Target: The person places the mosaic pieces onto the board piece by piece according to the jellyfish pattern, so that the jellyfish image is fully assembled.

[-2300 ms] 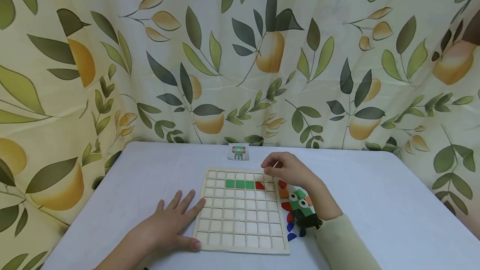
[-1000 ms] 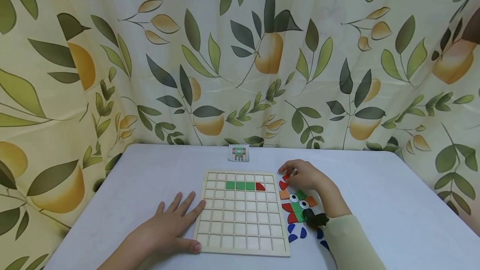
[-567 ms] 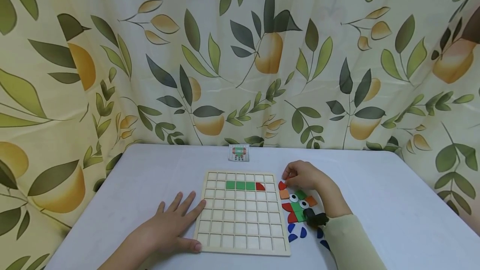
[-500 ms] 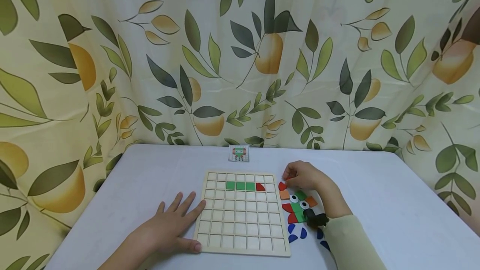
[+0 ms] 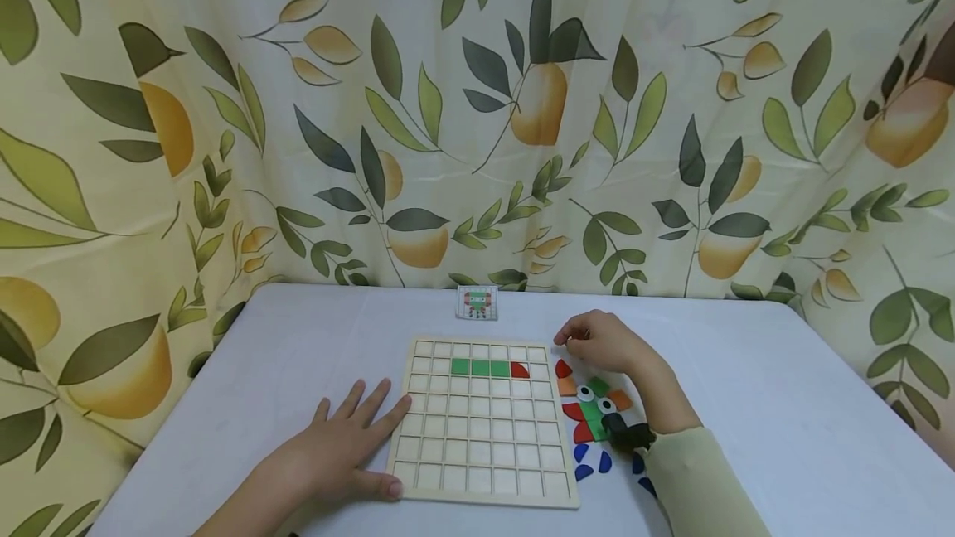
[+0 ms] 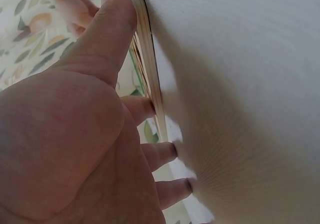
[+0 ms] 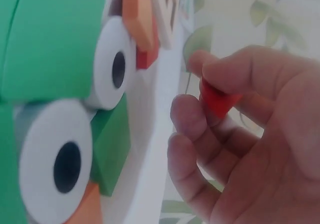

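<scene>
My right hand (image 5: 608,342) pinches a red tile (image 7: 218,102) between thumb and fingers, raised off the table just beyond the board's right edge. In the head view the fingers hide that tile. My left hand (image 5: 336,446) lies spread on the table, index fingertip and thumb touching the left edge of the wooden grid board (image 5: 485,502). The board's second row bears green square tiles (image 5: 480,368) and, to their right, a red rounded tile (image 5: 519,370). Loose pieces lie below my right hand: red tiles (image 5: 582,432), round eye tiles (image 5: 606,405) and blue tiles (image 5: 584,473).
A small picture card (image 5: 477,302) with a green and red figure lies behind the board. Orange tiles (image 5: 618,400) are among the loose pieces, partly behind a black wrist device (image 5: 630,435). A white cloth (image 5: 783,421) covers the table, and a leaf-patterned curtain (image 5: 477,106) hangs behind.
My right hand moved from the board's upper right corner down to the loose pieces, took a red tile there and has lifted slightly up and left. The left hand stays put.
</scene>
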Demonstrator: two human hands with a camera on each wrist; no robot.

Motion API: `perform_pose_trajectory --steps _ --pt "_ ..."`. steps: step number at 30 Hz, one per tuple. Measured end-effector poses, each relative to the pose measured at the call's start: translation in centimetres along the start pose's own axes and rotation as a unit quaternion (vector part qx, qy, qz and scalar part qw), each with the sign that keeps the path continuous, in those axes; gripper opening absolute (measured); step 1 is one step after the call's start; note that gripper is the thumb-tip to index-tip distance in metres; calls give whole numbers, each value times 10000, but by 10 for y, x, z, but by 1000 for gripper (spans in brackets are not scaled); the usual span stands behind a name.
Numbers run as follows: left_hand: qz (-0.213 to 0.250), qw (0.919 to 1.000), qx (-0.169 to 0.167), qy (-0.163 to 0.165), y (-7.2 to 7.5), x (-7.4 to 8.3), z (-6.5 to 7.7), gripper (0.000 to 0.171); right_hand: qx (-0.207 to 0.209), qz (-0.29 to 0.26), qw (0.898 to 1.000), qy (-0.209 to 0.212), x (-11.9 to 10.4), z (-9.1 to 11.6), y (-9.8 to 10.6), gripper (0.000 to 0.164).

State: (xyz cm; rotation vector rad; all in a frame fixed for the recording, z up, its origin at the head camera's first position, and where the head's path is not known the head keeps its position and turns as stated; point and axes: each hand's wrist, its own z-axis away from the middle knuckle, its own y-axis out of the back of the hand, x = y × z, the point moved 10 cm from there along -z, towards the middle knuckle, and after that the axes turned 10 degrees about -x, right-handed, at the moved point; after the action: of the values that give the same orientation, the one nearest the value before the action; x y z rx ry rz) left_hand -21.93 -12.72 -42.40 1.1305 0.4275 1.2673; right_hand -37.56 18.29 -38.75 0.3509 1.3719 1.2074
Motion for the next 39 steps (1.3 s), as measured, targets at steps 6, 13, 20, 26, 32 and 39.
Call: perform_pose_trajectory --steps 6,13,20,26,32,39 --pt "-32 10000 4 -7 1 0 -1 105 151 -293 9991 278 -12 0 2 7" --pt "-18 10000 -25 15 0 -1 -1 105 -45 -964 9932 647 -30 -3 -7 11" --pt "-58 10000 -25 64 0 -3 -3 106 -265 -1298 9866 956 -54 -7 -16 19" --pt "-62 9999 -64 87 0 -2 -3 106 -477 -1219 9846 1161 -79 -18 -31 18" --pt "-32 9999 -78 118 1 -1 -4 107 -737 -754 9816 1592 -110 -32 -44 12" --pt "7 9998 -129 134 2 0 -3 107 -990 -458 9780 1778 -139 -52 -63 6"
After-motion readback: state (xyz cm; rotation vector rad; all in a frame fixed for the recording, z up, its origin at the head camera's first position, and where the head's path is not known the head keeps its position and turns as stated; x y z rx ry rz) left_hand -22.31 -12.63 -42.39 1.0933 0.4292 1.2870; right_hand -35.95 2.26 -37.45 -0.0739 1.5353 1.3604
